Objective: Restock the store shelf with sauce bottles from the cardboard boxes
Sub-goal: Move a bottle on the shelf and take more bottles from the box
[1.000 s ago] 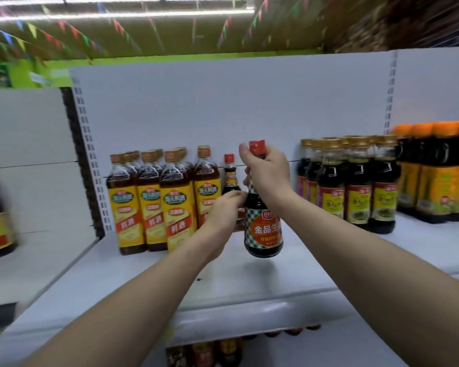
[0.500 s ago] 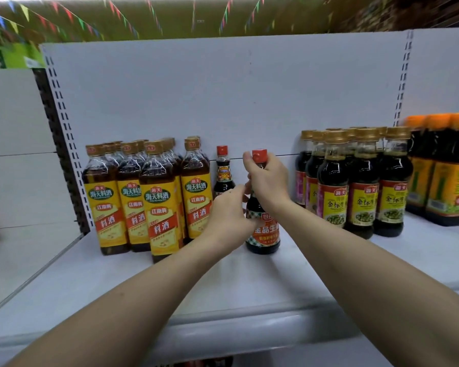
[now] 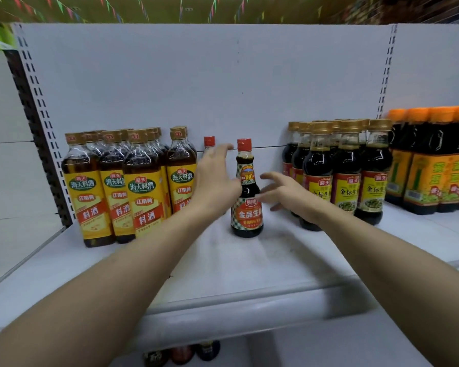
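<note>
A small dark sauce bottle (image 3: 247,192) with a red cap and a checked red label stands upright on the white shelf (image 3: 249,266), free of both hands. Just left of it is my left hand (image 3: 217,178), fingers spread and straight, its thumb side close to the bottle's shoulder; whether it touches is unclear. My right hand (image 3: 289,194) hovers just right of the bottle with fingers spread, holding nothing. A second red-capped bottle (image 3: 209,143) stands further back, mostly hidden by my left hand. No cardboard box is in view.
Yellow-labelled cooking-wine bottles (image 3: 141,186) crowd the shelf's left side. Gold-capped dark soy bottles (image 3: 347,176) stand on the right, with orange-capped bottles (image 3: 435,160) beyond them. The white back panel (image 3: 223,88) rises behind. More bottle caps (image 3: 182,353) show on the shelf below.
Both hands have let go of the red-capped bottle and opened on either side of it. The bottle now stands alone on the shelf. The camera has come closer.
</note>
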Action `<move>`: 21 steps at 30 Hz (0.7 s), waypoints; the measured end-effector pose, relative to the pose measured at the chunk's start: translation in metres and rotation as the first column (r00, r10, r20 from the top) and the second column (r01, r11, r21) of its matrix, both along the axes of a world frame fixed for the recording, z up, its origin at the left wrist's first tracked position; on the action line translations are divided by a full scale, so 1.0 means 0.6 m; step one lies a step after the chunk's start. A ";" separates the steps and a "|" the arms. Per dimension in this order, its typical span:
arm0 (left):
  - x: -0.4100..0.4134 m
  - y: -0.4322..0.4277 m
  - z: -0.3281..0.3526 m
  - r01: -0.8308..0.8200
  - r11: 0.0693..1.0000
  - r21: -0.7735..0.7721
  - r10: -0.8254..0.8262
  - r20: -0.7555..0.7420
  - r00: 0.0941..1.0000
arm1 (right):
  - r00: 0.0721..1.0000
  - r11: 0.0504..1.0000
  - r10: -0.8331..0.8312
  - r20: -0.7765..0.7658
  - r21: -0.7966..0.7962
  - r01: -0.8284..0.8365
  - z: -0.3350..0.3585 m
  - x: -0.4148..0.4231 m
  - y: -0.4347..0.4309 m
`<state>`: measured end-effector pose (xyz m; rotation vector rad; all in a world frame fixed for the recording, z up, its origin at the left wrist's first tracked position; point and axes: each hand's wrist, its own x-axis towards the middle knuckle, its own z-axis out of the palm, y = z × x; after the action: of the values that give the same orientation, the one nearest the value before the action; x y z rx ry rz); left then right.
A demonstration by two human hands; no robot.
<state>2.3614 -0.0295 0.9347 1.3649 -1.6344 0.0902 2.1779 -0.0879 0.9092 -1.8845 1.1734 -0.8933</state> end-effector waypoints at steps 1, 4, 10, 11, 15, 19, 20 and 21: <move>-0.001 0.003 0.018 -0.014 0.997 -0.073 0.021 0.098 0.995 | 0.997 1.000 0.005 -0.083 0.002 -0.005 -0.008 0.001 0.005; -0.003 0.001 0.062 -0.066 0.994 -0.092 0.099 0.433 0.896 | 0.973 0.996 -0.050 -0.226 -0.083 0.032 -0.034 0.023 0.011; -0.005 -0.036 0.092 -0.214 0.964 -0.160 0.265 0.690 0.673 | 0.984 0.985 -0.159 -0.078 -0.081 0.153 -0.060 0.055 -0.009; -0.004 -0.043 0.094 -0.220 0.963 -0.155 0.265 0.692 0.671 | 0.982 0.983 -0.171 -0.077 -0.082 0.165 -0.061 0.059 -0.014; -0.004 -0.073 0.095 -0.243 0.964 -0.108 0.248 0.695 0.675 | 0.979 0.979 -0.189 -0.078 -0.090 0.182 -0.064 0.067 -0.043; -0.008 -0.101 0.102 -0.275 0.961 -0.040 0.216 0.729 0.650 | 0.980 0.980 -0.185 -0.078 -0.086 0.178 -0.061 0.067 -0.071; -0.009 -0.106 0.104 -0.285 0.958 -0.030 0.212 0.741 0.638 | 0.980 0.981 -0.183 -0.077 -0.085 0.176 -0.061 0.068 -0.076; -0.009 -0.112 0.105 -0.294 0.955 -0.024 0.211 0.751 0.625 | 0.980 0.981 -0.183 -0.074 -0.085 0.176 -0.061 0.069 -0.081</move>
<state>2.3558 -0.0966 0.9977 1.7693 -2.1113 0.8637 2.2192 -0.1362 0.8726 -1.9149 1.3944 -0.9796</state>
